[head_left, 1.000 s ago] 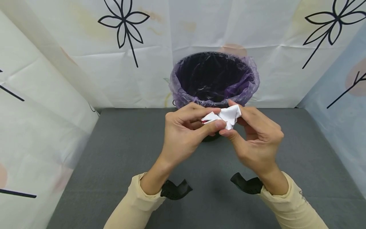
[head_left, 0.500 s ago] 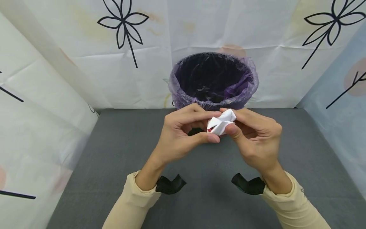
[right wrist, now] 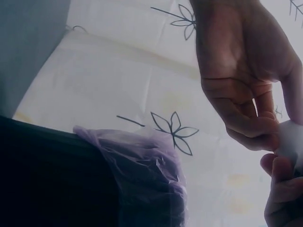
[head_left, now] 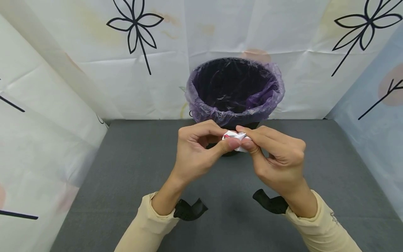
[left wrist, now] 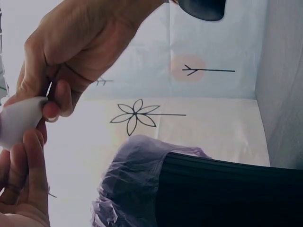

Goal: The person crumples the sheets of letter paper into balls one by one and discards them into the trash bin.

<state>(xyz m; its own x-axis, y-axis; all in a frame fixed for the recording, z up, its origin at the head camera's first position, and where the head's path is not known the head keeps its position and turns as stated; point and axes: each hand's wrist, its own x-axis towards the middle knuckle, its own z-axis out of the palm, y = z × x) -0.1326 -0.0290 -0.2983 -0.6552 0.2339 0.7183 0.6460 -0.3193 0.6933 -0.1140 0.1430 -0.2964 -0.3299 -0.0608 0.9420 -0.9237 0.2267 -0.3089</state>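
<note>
Between both hands is a small folded piece of white paper (head_left: 234, 135) with a bit of red showing, held up in front of the bin in the head view. My left hand (head_left: 196, 150) pinches its left side between thumb and fingers. On the other side my right hand (head_left: 278, 157) pinches it too, the two thumb tips close together. The fingers cover much of the paper. In the left wrist view the white paper (left wrist: 21, 120) shows at the left edge, and in the right wrist view the paper (right wrist: 289, 142) is partly cut off.
Behind the hands stands a dark bin lined with a purple plastic bag (head_left: 204, 108). A grey tabletop (head_left: 141, 157) lies below, with white patterned cloth (head_left: 94, 87) at the back and sides. Black straps (head_left: 190, 210) stick out at both wrists.
The paper has been turned and squeezed smaller between the fingers. Both hands have come down slightly and the right hand has shifted a little left, bringing the thumbs together.
</note>
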